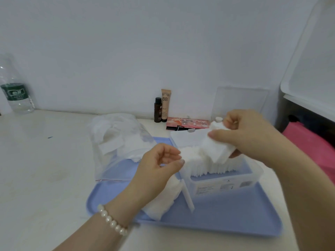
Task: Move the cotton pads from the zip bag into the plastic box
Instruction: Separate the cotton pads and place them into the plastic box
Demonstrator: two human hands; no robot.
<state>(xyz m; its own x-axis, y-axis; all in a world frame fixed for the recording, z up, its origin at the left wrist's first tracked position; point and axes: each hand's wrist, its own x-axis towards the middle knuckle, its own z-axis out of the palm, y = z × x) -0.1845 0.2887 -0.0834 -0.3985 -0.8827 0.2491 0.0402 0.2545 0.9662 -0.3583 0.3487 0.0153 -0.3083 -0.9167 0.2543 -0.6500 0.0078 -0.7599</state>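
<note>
Cotton pads (210,164) stand packed on edge in a row inside the clear plastic box (226,185), which sits on a blue tray (235,214) on the pale table (45,169). Left of the box, a clear zip bag (119,145) lies partly on the tray's far left corner, with more white pads showing through it. A loose heap of pads (163,201) lies on the tray under the left wrist. Above the box, the right hand (248,134) has its fingers closed around a small stack of pads (217,147), held tilted over the row. The left hand (159,165) hovers at the box's left end, fingers curled and apart, gripping nothing. A pearl bracelet (112,221) circles the left wrist.
</note>
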